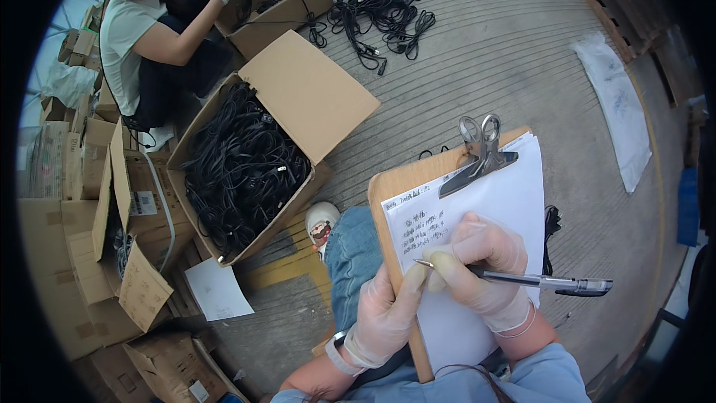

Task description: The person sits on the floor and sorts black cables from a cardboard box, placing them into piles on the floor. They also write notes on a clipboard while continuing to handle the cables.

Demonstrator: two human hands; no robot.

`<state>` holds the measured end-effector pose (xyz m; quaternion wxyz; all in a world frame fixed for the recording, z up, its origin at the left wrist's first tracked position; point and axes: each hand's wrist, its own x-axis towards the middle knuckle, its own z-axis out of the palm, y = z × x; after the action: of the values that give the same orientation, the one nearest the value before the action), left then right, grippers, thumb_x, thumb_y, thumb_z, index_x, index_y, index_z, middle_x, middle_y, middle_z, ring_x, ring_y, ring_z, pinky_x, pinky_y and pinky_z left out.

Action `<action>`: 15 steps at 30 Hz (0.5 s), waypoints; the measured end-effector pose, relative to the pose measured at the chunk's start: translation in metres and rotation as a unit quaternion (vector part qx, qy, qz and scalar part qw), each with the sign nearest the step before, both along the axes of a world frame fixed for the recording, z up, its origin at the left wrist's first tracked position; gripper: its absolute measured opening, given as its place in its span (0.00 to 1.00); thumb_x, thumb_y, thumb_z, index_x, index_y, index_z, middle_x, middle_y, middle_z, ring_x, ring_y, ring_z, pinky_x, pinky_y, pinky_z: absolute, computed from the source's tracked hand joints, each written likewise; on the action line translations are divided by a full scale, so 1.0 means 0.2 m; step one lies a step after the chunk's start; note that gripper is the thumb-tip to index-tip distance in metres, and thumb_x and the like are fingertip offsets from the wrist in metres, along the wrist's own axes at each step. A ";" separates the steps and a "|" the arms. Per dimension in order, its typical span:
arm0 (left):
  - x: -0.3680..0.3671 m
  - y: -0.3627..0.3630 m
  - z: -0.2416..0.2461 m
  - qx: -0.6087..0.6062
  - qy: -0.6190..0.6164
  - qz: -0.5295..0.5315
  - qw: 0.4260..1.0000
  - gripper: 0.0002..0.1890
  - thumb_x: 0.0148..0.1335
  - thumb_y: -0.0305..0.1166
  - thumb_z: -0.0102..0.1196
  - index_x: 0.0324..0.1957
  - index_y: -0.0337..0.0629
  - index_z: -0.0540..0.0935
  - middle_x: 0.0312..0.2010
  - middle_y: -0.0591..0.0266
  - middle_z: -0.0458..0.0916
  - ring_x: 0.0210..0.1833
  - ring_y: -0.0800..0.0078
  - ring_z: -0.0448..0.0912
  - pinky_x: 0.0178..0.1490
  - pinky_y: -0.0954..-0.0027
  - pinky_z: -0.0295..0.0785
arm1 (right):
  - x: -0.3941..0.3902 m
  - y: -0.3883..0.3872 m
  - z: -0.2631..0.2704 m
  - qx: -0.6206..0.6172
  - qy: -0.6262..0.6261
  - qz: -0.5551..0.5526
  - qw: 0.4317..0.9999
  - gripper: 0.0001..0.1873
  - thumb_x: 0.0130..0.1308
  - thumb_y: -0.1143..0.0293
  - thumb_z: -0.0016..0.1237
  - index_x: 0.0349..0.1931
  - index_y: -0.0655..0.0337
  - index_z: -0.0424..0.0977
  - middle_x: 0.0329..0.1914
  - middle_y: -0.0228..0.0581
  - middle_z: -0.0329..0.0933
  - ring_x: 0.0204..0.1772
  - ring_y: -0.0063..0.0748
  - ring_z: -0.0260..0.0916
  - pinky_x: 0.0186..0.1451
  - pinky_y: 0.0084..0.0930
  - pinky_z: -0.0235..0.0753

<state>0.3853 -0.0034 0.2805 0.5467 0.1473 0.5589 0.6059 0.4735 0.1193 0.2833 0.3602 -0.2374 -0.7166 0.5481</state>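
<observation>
A wooden clipboard (376, 193) is propped before me, tilted, over my denim-covered leg. Its metal bulldog clip (481, 157) pins white paper sheets (503, 190) with several lines of handwriting. My gloved left hand (386, 313) grips the board's left edge, thumb on the paper. In my gloved right hand (486, 268) is a gel pen (548, 281), its tip just below the handwriting and close to my left thumb. Whether the tip touches the paper I cannot tell.
An open cardboard box (260, 240) full of black cables (240, 162) stands at left. Beyond it, a crouching person (168, 39) in white gloves works over another box (279, 28). More cables (380, 5) lie on the concrete floor. A white plastic bag (615, 112) lies at right.
</observation>
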 end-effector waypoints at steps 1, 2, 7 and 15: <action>0.00 0.00 0.00 0.004 -0.001 0.003 1.000 0.17 0.69 0.30 0.47 0.58 0.36 0.69 0.54 0.60 0.75 0.54 0.78 0.72 0.59 0.72 0.66 | 0.00 -0.01 -0.01 -0.013 0.003 -0.006 1.000 0.10 0.48 0.79 0.60 0.22 0.56 0.72 0.18 0.29 0.73 0.19 0.24 0.66 0.25 0.22 0.63; 0.00 0.00 0.00 0.006 0.006 0.016 1.000 0.16 0.68 0.29 0.48 0.56 0.35 0.70 0.49 0.62 0.76 0.50 0.81 0.72 0.54 0.76 0.67 | -0.01 -0.01 -0.02 -0.009 0.004 -0.006 1.000 0.10 0.48 0.79 0.60 0.22 0.56 0.71 0.18 0.29 0.73 0.19 0.24 0.65 0.25 0.22 0.63; 0.01 0.02 0.01 -0.006 0.013 0.045 0.999 0.15 0.66 0.28 0.51 0.53 0.33 0.72 0.42 0.65 0.80 0.41 0.86 0.74 0.44 0.81 0.71 | -0.02 -0.01 -0.03 -0.008 0.012 0.002 1.000 0.10 0.48 0.79 0.60 0.22 0.56 0.71 0.19 0.28 0.73 0.19 0.24 0.65 0.24 0.21 0.62; -0.01 0.01 0.01 0.010 0.007 0.036 0.999 0.15 0.67 0.28 0.50 0.54 0.33 0.71 0.45 0.62 0.80 0.45 0.84 0.74 0.48 0.78 0.71 | -0.04 0.00 -0.02 0.028 0.001 0.023 0.999 0.09 0.48 0.79 0.60 0.21 0.57 0.72 0.19 0.27 0.73 0.20 0.23 0.67 0.24 0.22 0.62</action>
<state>0.3835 -0.0020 0.2819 0.5194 0.1366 0.5614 0.6296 0.4651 0.1201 0.2794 0.3552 -0.2104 -0.7361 0.5364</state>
